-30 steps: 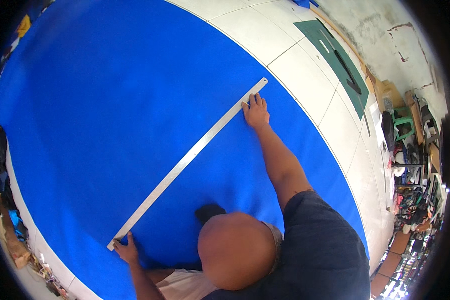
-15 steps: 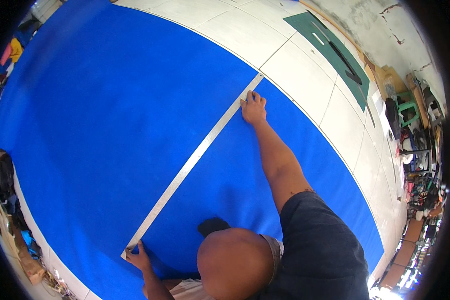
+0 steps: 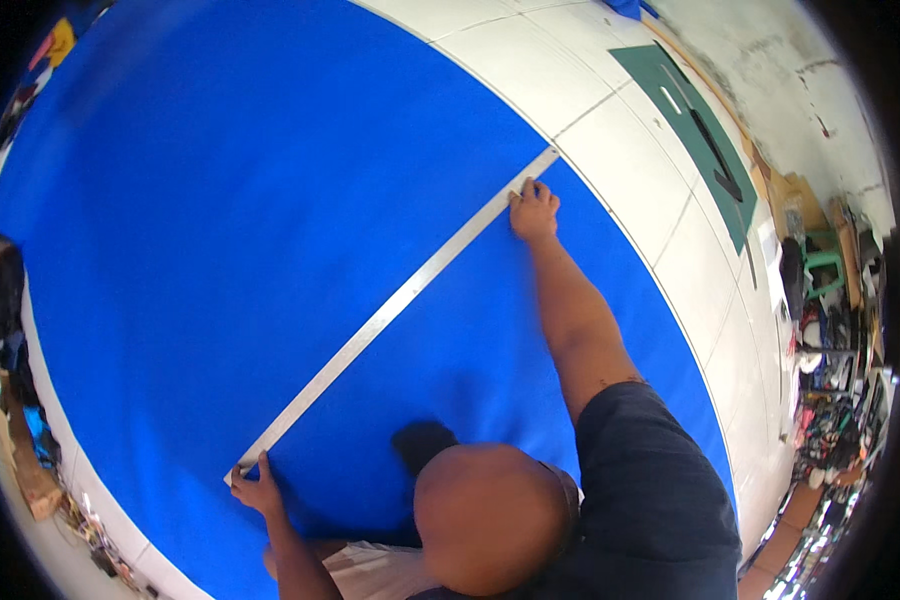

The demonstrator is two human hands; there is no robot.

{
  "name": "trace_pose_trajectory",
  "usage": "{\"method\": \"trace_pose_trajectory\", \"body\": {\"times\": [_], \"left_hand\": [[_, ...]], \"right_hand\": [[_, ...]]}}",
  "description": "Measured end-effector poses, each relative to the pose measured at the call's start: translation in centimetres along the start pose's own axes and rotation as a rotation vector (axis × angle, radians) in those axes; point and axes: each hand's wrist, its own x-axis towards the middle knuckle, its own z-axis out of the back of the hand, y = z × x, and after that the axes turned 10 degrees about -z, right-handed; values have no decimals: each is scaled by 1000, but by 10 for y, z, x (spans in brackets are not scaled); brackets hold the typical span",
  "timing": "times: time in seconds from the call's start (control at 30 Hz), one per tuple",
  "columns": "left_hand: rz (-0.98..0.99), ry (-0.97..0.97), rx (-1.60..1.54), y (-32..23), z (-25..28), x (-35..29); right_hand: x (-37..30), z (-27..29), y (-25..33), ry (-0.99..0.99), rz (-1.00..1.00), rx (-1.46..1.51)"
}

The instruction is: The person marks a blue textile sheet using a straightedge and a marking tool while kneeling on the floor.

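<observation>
- With the metal ruler (image 3: pixel 395 308) laid flat and slantwise across the blue sheet (image 3: pixel 220 220), from near left to far right; judged as set in place, or nearly so.
- Meeting the sheet's far-right edge with one end, and lying well inside the blue with the other.
- Showing no drawn line or cut beside the ruler, at least none large enough to see; cannot tell how much is left.
- At the near-left end, touching the ruler with the left hand (image 3: pixel 258 490), thumb and fingers parted; cannot tell whether pinching or merely pressing.
- Near the far-right end, resting bent fingers of the right hand (image 3: pixel 535 212) on the ruler; cannot tell whether holding anything under them.
- Straight, narrow and dull silver in the ruler; matte, smooth and broad in the sheet, with faint soft ripples to the right.
- Beyond the sheet, hard, pale and glossy in the tiled floor (image 3: pixel 530 70); on it at far right, flat and dark green in the mat (image 3: pixel 688 150), under a slim black tool (image 3: pixel 715 155) with an angled end.
</observation>
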Motion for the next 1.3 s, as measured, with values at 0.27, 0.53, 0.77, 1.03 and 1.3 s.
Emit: {"method": "trace_pose_trajectory", "body": {"times": [0.27,0.53,0.77,1.03,1.3], "left_hand": [[63,155,-104,-11,-19,6],[139,-96,-16,-13,-1,-8],[202,-26,30,-23,5,-9],[223,60,62,-33,17,0],[191,-2,44,-25,15,5]], "right_hand": [[68,-23,-67,-183,342,-324],[82,-72,-57,32,-65,-7],[83,-67,-60,89,-57,-63],[80,-64,-63,64,-53,-26],[79,-64,-65,32,-17,-12]]}}
